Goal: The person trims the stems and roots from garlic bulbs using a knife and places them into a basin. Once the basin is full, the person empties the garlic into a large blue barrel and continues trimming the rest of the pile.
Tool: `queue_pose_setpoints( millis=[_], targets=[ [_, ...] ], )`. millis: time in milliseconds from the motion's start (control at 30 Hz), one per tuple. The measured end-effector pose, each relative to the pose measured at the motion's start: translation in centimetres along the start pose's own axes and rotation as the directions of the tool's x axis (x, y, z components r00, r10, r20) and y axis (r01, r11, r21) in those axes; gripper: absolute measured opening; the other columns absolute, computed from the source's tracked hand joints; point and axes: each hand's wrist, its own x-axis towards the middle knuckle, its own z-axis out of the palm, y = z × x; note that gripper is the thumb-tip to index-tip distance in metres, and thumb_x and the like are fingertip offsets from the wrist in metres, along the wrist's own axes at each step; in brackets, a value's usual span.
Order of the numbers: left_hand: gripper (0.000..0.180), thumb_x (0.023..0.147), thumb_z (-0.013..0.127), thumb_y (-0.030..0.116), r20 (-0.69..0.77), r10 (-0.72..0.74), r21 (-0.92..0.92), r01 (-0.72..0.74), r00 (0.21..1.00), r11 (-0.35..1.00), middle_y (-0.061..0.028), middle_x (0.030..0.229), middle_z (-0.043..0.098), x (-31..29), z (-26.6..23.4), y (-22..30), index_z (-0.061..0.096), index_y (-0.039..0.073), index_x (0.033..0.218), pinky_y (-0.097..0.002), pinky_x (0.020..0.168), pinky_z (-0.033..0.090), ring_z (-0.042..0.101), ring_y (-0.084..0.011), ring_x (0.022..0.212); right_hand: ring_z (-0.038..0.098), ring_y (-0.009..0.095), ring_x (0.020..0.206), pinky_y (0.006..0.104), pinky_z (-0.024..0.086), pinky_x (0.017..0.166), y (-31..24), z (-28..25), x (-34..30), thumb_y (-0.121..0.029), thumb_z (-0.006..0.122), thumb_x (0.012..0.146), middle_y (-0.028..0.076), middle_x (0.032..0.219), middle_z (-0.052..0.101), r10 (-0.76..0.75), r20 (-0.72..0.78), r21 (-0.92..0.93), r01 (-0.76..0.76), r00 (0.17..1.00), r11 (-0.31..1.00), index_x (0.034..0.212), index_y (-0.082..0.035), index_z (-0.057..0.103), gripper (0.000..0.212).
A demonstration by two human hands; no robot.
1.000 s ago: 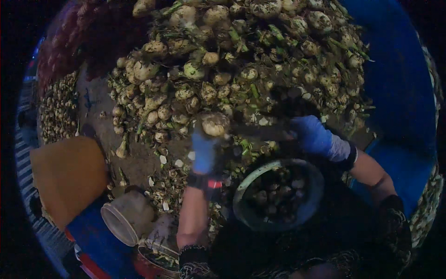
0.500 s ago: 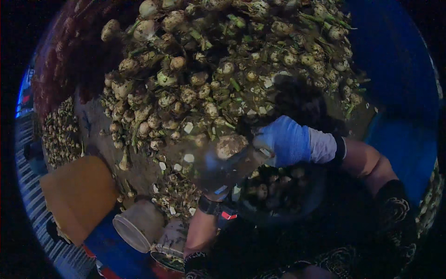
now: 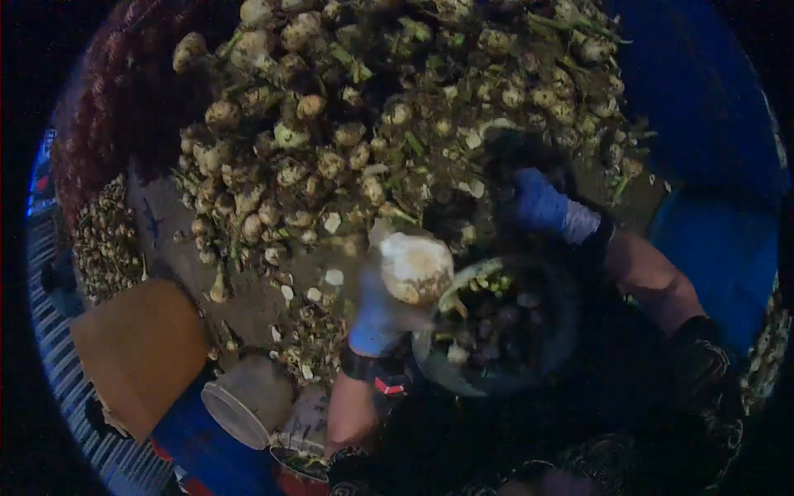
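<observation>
My left hand (image 3: 374, 322), in a blue glove, is closed around a large pale bulb (image 3: 416, 269) that looks like garlic. Its upper side shows white and its lower side is brown with soil. Just right of and below it is a round see-through tub (image 3: 451, 383) with dark bulbs and some pale green pieces (image 3: 492, 283) inside. Farther right, near the edge of the heap, my right hand (image 3: 539, 202) is raised in its blue glove. Its fingers are lost in shadow and blur, so any object in them cannot be made out.
A big heap of soil-covered bulbs (image 3: 289, 169) with green stems fills the far side. White cut slices (image 3: 333, 278) lie scattered before it. Left are a brown board (image 3: 141, 355), a tipped-over plastic bucket (image 3: 248, 397) and a smaller bulb pile (image 3: 107, 240). Blue sheeting (image 3: 715, 264) borders the right.
My right hand has drawn away from the bulb, to the right and slightly farther off. The bulb in my left hand now turns a white side up, and the tub shows more plainly.
</observation>
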Motion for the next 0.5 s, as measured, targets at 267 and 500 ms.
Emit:
queue_pose_setpoints(
  millis=[267, 500],
  targets=[
    [0.058, 0.073, 0.065, 0.047, -0.317, 0.351, -0.284, -0.442, 0.881, 0.851, -0.0099, 0.107, 0.059, 3.0, 3.0, 0.0, 0.053, 0.006, 0.112, -0.0437, 0.095, 0.043, 0.056, -0.0266, 0.102, 0.051, 0.01, 0.063, 0.0277, 0.045, 0.06, -8.6, -2.0, -1.8, -0.012, 0.082, 0.062, -0.002, 0.079, 0.057, 0.112, 0.248, 0.908, -0.271, 0.962, 0.319, 0.085, -0.007, 0.057, 0.034],
    [0.056, 0.067, 0.071, 0.026, -0.353, 0.365, 0.724, 0.005, 0.861, 0.689, -0.0102, 0.112, 0.055, 0.9, 0.5, -1.1, 0.049, 0.006, 0.115, -0.041, 0.086, 0.049, 0.058, -0.0264, 0.097, 0.054, 0.008, 0.065, 0.0257, 0.045, 0.057, -8.5, -2.6, -1.2, -0.012, 0.074, 0.067, -0.002, 0.068, 0.055, 0.157, 0.299, 0.939, -0.32, 0.941, 0.13, 0.08, -0.008, 0.057, 0.022]
  ],
)
